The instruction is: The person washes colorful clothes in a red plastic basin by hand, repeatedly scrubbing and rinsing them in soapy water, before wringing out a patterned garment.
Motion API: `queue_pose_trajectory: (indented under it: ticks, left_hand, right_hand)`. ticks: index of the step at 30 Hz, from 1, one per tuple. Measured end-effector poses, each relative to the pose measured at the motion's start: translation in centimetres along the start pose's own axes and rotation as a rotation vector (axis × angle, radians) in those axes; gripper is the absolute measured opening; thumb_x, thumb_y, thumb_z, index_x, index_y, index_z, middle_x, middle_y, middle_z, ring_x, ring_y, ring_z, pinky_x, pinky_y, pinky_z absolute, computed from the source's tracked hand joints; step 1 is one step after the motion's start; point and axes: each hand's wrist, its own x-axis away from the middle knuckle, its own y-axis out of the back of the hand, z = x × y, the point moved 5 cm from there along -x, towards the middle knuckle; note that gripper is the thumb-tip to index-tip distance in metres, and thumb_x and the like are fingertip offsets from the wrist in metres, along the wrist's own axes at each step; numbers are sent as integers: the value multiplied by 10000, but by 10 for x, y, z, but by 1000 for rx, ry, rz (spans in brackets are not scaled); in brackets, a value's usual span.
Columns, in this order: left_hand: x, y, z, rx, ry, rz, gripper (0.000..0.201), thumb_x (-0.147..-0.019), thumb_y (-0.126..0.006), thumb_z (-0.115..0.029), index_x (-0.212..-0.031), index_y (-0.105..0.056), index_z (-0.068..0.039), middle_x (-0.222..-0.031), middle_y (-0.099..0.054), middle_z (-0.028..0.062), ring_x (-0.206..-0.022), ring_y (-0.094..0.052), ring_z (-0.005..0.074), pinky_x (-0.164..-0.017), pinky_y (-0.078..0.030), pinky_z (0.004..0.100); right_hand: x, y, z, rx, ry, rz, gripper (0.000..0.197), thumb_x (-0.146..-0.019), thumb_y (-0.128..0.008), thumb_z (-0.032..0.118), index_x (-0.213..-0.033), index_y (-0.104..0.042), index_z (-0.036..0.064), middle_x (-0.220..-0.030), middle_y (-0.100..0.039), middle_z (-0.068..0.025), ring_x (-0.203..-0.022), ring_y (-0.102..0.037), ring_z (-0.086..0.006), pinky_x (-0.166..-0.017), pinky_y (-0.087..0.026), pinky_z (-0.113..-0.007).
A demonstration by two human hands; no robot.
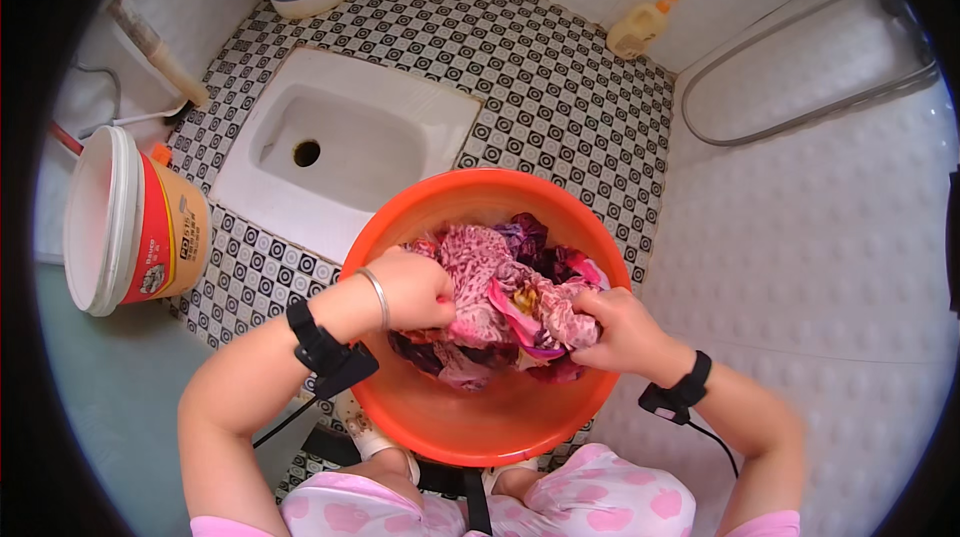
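Patterned pink cloth [476, 269] lies bunched between the two hands, inside the orange basin [483, 445]
The right hand [622, 335] is grasping the cloth's right end between thumb and fingers; the left hand [405, 289] is clenched against its left side and seems to grip it, though its palm is hidden; from the left fingers the cloth lies to the right, its long axis running across and slightly toward the person, to the right fingers; neither hand is nearer, both touch it; darker clothes [530, 234] lie beyond and below the fingers
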Motion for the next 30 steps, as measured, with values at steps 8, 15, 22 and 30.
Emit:
queue_pose_trajectory:
  ticks: [8, 15, 22, 30]
  left_hand:
    - [4, -46, 16, -188, 185, 5, 1050, -623, -793, -529, -1475, -308, -155, -1474, -269, 341, -1193, -450, 549, -1033, -392, 573]
    - [-7, -105, -1, -184, 100, 263, 1276, -590, -756, -738, -1580, -112, -254, -1533, 3, 403, -1311, -179, 700, -1060, -323, 665]
    - [-45, -132, 33, -217, 211, 299, 1008, -691, -784, -390, -1511, -248, -154, -1533, -81, 380, -1318, -309, 584, -1074, -373, 558]
    - [-106, -138, 74, 21, 110, 400, 782, -593, -838, -558, -1212, -648, -119, -1176, -673, 155, -1130, -616, 307, -967, -500, 399]
  right_hand:
    - [-3, -67, -48, 257, 67, -295, 687, -631, -832, 368, -1152, -545, 26, -1364, -401, -279, -1209, -461, -483, -947, -459, -542]
    - [-9, -124, -60, 309, -111, -68, 684, -679, -818, 481, -1205, -552, 133, -1449, -318, -245, -1266, -347, -575, -898, -392, -731]
    - [-45, -121, -58, 335, -191, 52, 588, -642, -873, 275, -1141, -599, 127, -1413, -343, -230, -1199, -408, -571, -825, -447, -741]
    - [-113, -103, -97, 188, -298, 264, 660, -660, -776, 400, -1220, -627, 86, -1357, -439, -276, -1087, -568, -505, -916, -515, -505]
